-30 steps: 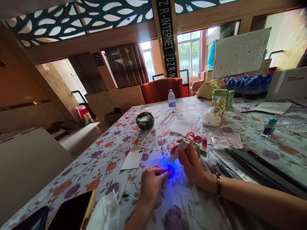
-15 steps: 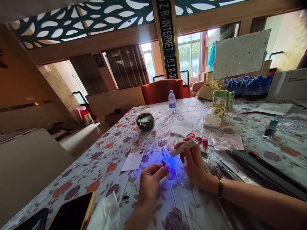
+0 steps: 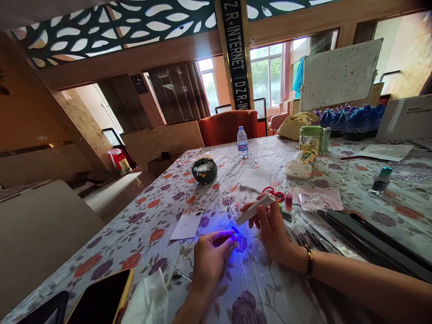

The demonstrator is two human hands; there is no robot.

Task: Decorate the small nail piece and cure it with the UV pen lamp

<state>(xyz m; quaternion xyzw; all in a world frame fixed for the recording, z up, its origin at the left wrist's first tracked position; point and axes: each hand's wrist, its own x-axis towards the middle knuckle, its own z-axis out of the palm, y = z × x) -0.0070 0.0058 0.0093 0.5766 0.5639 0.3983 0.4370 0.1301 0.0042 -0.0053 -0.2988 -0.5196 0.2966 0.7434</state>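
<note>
My right hand [image 3: 272, 225] is closed round a white handheld UV lamp [image 3: 255, 209], tilted with its lit end down to the left. Blue-violet light from it falls on my left fingertips and the tablecloth. Thumb and forefinger of my left hand [image 3: 211, 252] pinch a small false nail [image 3: 235, 230], which looks blue under the light, just below the lamp's end. The lamp and the nail are a little apart. Left of the hands lies a white card [image 3: 185, 226] with small nail-like pieces along its top. Red-handled scissors [image 3: 275, 193] lie behind my right hand.
Nail polish bottles [image 3: 381, 181], a clear plastic case [image 3: 315, 201] and long black cases [image 3: 371, 238] are at the right. A woven basket [image 3: 204, 172] and a water bottle [image 3: 242, 143] stand further back. A phone [image 3: 101, 299] and white cloth [image 3: 148, 299] lie front left.
The lamp has shifted slightly left and down, nearer the false nail. My left hand has moved slightly left, and the nail now shows bright blue.
</note>
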